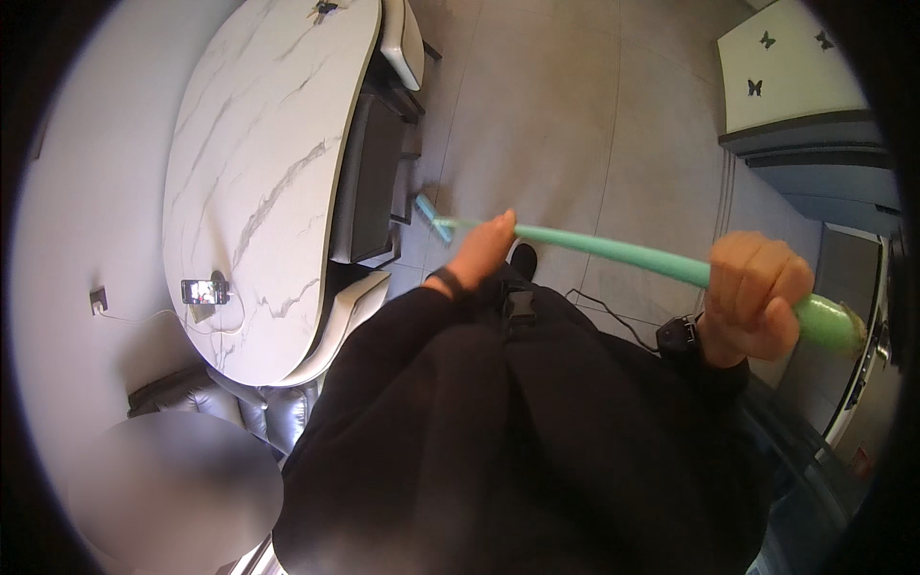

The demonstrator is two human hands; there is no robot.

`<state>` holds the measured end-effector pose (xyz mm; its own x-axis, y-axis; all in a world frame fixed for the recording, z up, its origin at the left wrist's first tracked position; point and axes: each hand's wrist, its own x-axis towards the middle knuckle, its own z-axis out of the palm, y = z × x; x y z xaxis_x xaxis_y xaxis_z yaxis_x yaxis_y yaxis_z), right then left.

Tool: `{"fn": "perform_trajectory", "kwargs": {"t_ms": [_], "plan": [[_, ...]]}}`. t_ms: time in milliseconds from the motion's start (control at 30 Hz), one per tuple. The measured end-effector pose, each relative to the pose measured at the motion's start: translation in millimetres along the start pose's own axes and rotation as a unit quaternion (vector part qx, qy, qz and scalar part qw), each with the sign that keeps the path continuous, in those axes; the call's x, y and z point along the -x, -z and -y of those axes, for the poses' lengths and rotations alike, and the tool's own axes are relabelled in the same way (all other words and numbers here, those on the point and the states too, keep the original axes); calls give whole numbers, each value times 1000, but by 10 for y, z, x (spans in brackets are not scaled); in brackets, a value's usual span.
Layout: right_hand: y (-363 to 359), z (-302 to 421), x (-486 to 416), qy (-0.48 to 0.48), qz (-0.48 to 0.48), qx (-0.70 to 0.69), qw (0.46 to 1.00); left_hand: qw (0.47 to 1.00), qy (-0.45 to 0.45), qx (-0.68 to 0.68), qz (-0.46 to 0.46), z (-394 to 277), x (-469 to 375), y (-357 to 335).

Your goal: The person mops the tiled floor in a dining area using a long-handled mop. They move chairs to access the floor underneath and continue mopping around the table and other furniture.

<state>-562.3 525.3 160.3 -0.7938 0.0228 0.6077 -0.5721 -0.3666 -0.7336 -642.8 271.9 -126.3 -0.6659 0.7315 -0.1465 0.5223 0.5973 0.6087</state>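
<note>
A broom-like floor tool with a long light-green handle slants across in front of me. My right hand is wrapped around the handle close to its rounded top end, at the right. Farther down, my left hand grips the same handle, its thumb lying along it. The narrow teal head is at the floor beside the dining chairs; blur hides whether it carries bristles or a pad. Dark bands circle both of my wrists.
Left stands a marble-patterned table bearing a phone on a stand. Chairs line its near side. A dark cable trails over the tiled floor. A white-topped cabinet stands upper right, a dark leather seat lower left.
</note>
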Motion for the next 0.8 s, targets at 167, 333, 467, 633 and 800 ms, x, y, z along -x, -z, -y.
{"fn": "perform_trajectory", "kwargs": {"t_ms": [167, 333, 467, 633, 800], "plan": [[78, 24, 37, 33, -15, 126, 991, 995, -10, 22, -100, -41, -971, -132], [297, 284, 46, 55, 34, 220, 973, 989, -83, 25, -116, -397, -1632, -29], [704, 821, 97, 127, 47, 64, 989, 985, -122, -46, -116, -812, -1371, -29], [1193, 895, 95, 57, 60, -21, 996, 994, -85, -62, -29, -895, -544, -47], [941, 312, -59, -18, -5, -89, 996, 1000, -4, 19, 11, -666, 166, 100]]}}
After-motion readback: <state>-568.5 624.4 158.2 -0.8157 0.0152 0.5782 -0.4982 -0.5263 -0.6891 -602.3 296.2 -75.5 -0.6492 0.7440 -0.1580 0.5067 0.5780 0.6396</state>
